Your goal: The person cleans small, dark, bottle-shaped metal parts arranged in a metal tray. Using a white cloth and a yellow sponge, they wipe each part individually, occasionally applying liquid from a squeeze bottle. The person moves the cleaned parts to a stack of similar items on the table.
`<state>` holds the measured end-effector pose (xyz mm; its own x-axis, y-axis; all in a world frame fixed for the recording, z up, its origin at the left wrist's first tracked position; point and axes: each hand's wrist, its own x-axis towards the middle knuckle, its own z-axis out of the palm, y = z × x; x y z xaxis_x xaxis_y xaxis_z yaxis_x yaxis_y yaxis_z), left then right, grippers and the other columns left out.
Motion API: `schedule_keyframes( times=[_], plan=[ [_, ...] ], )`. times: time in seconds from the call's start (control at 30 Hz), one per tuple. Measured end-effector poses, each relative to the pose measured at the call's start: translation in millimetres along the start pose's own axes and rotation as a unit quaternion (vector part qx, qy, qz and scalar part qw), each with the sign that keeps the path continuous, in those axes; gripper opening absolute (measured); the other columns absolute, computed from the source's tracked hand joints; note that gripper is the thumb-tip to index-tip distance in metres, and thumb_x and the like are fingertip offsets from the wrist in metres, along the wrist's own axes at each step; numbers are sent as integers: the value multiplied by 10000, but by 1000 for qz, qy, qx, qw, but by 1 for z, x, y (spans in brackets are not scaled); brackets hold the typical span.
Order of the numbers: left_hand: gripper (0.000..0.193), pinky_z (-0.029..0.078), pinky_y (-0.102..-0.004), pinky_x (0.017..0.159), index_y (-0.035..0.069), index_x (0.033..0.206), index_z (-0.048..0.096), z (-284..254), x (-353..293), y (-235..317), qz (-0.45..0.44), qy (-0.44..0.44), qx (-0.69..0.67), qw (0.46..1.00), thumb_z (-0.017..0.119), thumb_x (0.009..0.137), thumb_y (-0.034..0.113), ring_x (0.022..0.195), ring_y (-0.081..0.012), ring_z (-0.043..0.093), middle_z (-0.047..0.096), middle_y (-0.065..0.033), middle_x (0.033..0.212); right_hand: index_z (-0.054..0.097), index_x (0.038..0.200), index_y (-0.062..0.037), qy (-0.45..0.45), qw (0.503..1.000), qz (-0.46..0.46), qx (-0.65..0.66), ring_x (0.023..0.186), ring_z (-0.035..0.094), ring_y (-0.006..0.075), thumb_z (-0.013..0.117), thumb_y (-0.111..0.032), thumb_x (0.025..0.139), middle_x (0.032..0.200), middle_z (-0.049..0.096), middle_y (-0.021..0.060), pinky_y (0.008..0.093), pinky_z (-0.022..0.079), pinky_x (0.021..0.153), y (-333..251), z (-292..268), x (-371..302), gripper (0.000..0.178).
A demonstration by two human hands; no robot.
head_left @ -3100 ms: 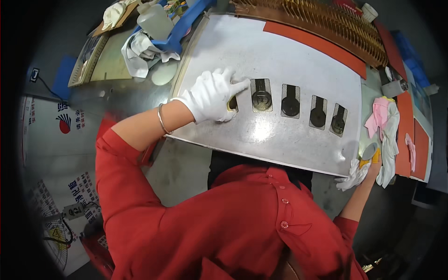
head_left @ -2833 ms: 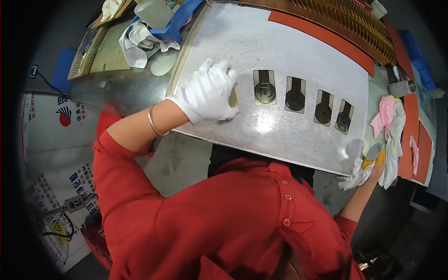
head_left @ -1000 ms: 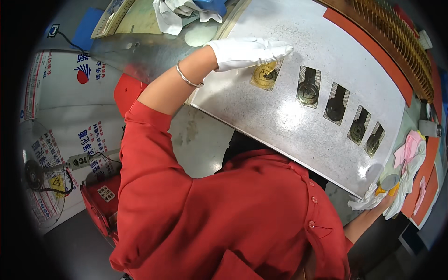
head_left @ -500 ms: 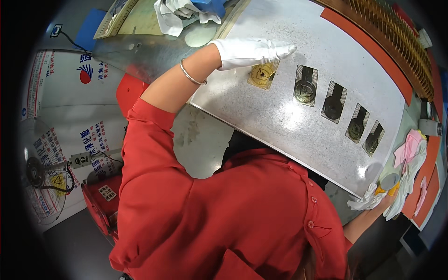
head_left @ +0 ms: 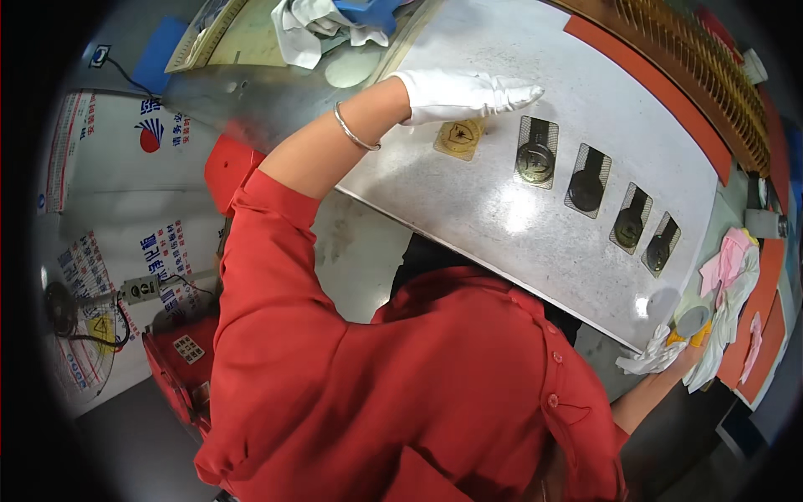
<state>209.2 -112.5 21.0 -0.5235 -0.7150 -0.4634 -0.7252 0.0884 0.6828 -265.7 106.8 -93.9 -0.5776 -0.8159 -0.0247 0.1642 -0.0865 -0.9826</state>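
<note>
My left hand (head_left: 470, 96), in a white glove, is held over the pale board (head_left: 468, 213) with its fingers stretched out and close together. Just below it lies a gold-coloured flat piece (head_left: 459, 138) with a round emblem, its upper edge partly covered by the glove. To the right, several dark medal-like pieces (head_left: 535, 159) with mesh edges lie in a slanting row. My right hand (head_left: 689, 358) is at the board's right end, beside a grey round dish (head_left: 693, 321), something orange (head_left: 703, 335) and crumpled white fabric (head_left: 652, 357). Its fingers cannot be made out.
A long brown rack with a row of prongs (head_left: 694, 75) runs along the far side behind an orange-red strip (head_left: 652, 88). Pink cloth (head_left: 726, 261) and pale cloth (head_left: 726, 335) lie at the right. White cloth (head_left: 305, 33) and a blue object (head_left: 368, 12) are far left.
My left hand has moved right relative to the gold-coloured piece. The whole view has shifted slightly. My right hand stays beside the dish.
</note>
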Motion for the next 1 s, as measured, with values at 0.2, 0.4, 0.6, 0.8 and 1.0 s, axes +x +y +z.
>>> schedule_keyframes(
  times=[0.2,0.4,0.6,0.8,1.0],
  plan=[
    [663,199,-331,1086,117,1389,256,17,21,16,123,-49,-11,991,333,891,547,1327,-230,227,245,-104,1437,501,1101,-1,-25,1000,13,12,815,595,152,509,-137,896,952,589,70,274,499,684,10,-15,9,247],
    [662,171,-326,1093,98,1384,267,30,36,37,126,-61,10,990,305,898,547,1336,-233,201,216,-110,1447,504,1090,3,-7,1000,-7,16,794,597,142,494,-135,905,940,593,75,261,499,661,9,-11,7,231],
    [695,157,-326,1094,101,1381,278,29,47,22,163,-48,-12,985,296,884,586,1342,-224,188,230,-100,1445,512,1078,1,-33,999,1,32,804,600,150,485,-131,911,951,596,80,266,505,676,9,-12,7,214],
    [684,177,-308,1083,90,1359,327,18,43,27,167,-62,-66,982,332,880,579,1332,-200,214,253,-97,1436,516,1075,-1,-41,998,2,49,779,590,129,491,-136,911,928,592,66,251,491,658,8,-7,3,214],
    [660,203,-302,1074,69,1352,336,27,50,26,122,-37,-67,990,335,896,545,1326,-204,233,260,-114,1432,523,1064,-5,-12,1000,-1,28,781,589,123,491,-137,910,924,596,63,241,484,642,8,-5,3,205]
  ],
)
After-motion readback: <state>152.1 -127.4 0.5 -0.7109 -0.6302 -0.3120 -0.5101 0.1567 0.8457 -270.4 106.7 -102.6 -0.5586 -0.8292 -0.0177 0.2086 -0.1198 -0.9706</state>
